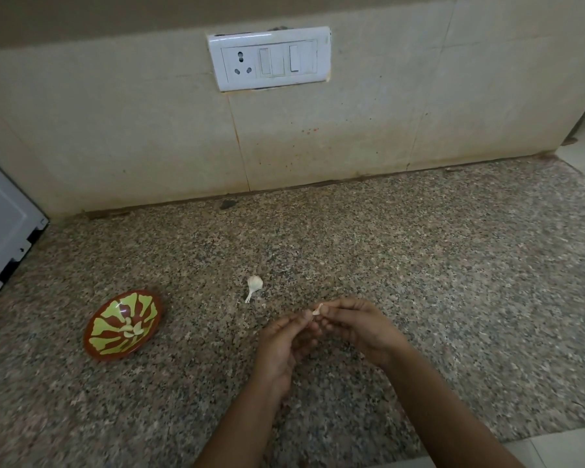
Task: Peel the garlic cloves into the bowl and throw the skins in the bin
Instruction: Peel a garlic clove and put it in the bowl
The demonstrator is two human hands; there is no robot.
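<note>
I hold one garlic clove point(317, 310) pinched between left hand point(284, 339) and right hand point(358, 329) above the worktop point(419, 265); peeled cloves point(130, 329) lie in the bowl point(112, 312), left.

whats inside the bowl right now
A few peeled garlic cloves lie in the middle of the bowl, in plain view. The counter under the bowl is hidden.

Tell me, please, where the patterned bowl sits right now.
In the head view, the bowl sits on the counter at the left, between the white appliance and the left hand.
</note>
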